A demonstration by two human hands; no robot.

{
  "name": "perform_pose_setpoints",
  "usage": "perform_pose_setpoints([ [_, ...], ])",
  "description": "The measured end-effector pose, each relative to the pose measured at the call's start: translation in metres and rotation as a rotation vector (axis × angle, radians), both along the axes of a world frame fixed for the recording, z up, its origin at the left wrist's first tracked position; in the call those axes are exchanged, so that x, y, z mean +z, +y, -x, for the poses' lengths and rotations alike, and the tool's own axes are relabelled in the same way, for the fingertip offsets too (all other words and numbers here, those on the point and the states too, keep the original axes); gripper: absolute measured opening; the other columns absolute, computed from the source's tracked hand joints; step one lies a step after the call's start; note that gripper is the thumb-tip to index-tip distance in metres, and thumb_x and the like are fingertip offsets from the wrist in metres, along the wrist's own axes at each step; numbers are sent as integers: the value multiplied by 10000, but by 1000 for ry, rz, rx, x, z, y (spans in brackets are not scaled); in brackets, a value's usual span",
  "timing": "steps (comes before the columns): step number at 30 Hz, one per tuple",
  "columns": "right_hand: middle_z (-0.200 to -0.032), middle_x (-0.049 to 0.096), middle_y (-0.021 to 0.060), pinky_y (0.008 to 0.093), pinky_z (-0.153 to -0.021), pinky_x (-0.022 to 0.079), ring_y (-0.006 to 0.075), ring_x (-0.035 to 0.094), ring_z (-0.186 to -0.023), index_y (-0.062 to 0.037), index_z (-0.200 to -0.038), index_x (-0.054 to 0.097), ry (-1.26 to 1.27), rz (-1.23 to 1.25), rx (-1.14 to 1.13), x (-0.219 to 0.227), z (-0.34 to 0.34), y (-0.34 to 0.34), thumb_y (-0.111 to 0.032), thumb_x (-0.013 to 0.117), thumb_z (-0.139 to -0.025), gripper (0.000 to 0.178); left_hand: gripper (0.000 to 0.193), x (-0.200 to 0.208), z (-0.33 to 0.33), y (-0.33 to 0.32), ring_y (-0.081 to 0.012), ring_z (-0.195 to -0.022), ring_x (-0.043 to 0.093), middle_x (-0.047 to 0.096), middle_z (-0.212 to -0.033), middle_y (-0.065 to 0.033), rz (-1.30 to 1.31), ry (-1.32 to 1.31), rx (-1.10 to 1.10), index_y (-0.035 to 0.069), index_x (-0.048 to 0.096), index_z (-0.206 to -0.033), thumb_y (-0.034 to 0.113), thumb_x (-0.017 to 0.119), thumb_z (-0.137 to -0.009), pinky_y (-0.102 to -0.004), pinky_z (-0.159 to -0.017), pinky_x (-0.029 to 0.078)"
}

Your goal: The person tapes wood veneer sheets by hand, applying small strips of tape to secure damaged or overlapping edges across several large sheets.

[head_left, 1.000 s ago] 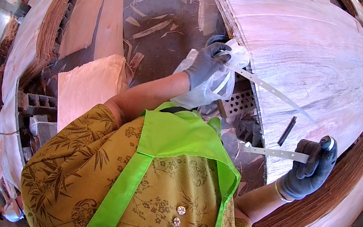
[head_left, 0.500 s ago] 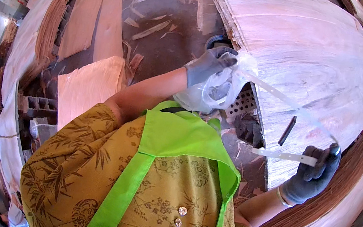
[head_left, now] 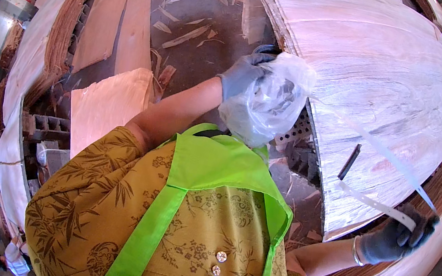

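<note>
Clear bag (head_left: 266, 107) was clutched by left hand (head_left: 242, 76) at left edge of veneer stack (head_left: 392, 78); perforated strip (head_left: 378, 205) was gripped by right hand (head_left: 396, 241) past near-right edge. Drawing-out was presumed, steady tension needed next

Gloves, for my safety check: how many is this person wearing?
2: grey left glove, partly hidden by the plastic bag it holds; grey right glove, holding the white strip.

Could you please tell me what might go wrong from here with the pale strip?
The pale strip runs from the crumpled plastic in the left hand to the right hand; a hard pull might tear it. Its free end appears close to the dark bar on the veneer stack and could perhaps snag there.
</note>
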State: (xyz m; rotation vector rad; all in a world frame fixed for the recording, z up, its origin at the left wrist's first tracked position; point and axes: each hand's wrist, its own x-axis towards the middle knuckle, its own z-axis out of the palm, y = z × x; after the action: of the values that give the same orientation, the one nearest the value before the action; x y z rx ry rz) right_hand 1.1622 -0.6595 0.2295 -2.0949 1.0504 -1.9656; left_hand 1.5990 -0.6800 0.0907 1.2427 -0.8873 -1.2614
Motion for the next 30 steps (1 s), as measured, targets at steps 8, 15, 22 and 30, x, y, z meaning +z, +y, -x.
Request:
perform_pose_setpoints([
  [8, -988, 595, 144, 348, -744, 552, 252, 612, -845, -13, -945, 612, 491, 194, -611, 38, 74, 56, -91, 702, -773, 210, 341, -98, -56, 1, -179, -850, 613, 624, -1026, -124, -130, 120, 172, -23, 545, -1167, -50, 465, -837, -287, -767, 515],
  [15, -795, 589, 104, 297, -658, 459, 188, 554, -687, 5, -918, 605, -919, 174, 214, 70, 114, 107, -178, 582, -861, 193, 318, -147, -55, 11, -240, -862, 634, 624, -1026, -152, -321, 326, 208, -13, 551, -1147, -44, 474, -840, -339, -767, 540],
  [22, -524, 445, -32, 198, -425, 293, 68, 354, -418, -61, -962, 609, -1064, 254, -125, 107, 70, 134, -180, 568, -849, 169, 267, -200, 2, -10, -227, -804, 631, 635, -963, -129, -354, 365, 195, -3, 590, -1083, -20, 486, -837, -323, -722, 530],
  [30, -991, 611, 148, 359, -784, 522, 225, 612, -846, 46, -1154, 539, 234, -273, -952, 77, 73, 185, -206, 643, -848, 410, 276, -239, 75, -63, -174, -846, 607, 626, -1002, -63, -186, 499, 358, 60, 598, -1106, 26, 545, -837, -289, -726, 505],
])
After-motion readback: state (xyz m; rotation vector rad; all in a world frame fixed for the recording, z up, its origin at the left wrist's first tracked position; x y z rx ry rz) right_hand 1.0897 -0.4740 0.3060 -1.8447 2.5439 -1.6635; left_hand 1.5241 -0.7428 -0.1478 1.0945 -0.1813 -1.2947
